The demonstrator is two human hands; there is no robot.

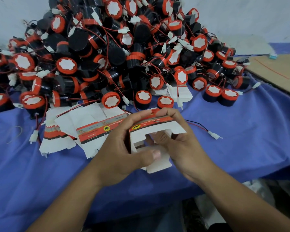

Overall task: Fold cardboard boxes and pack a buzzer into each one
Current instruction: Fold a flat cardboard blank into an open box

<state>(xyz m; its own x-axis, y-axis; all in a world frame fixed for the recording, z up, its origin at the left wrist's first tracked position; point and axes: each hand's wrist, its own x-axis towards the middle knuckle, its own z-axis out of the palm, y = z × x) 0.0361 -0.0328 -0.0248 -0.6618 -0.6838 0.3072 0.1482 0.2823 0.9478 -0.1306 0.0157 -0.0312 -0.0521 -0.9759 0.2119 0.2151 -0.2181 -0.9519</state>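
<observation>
A small cardboard box [157, 131], white inside with a red and black printed band, is held above the blue cloth in both hands, its open end facing me with the flaps loose. My left hand [122, 148] grips its left side, thumb pressing the lower flap. My right hand [177, 141] grips the right side, fingers curled over the top, thumb inside the opening. Behind them rises a big heap of black buzzers [110, 52] with red caps and red-black wires.
Several flat unfolded boxes [77, 131] lie fanned out left of my hands on the blue cloth [241, 131]. A loose wire with a white connector [213, 134] lies to the right. A brown cardboard sheet [278, 71] sits at the far right.
</observation>
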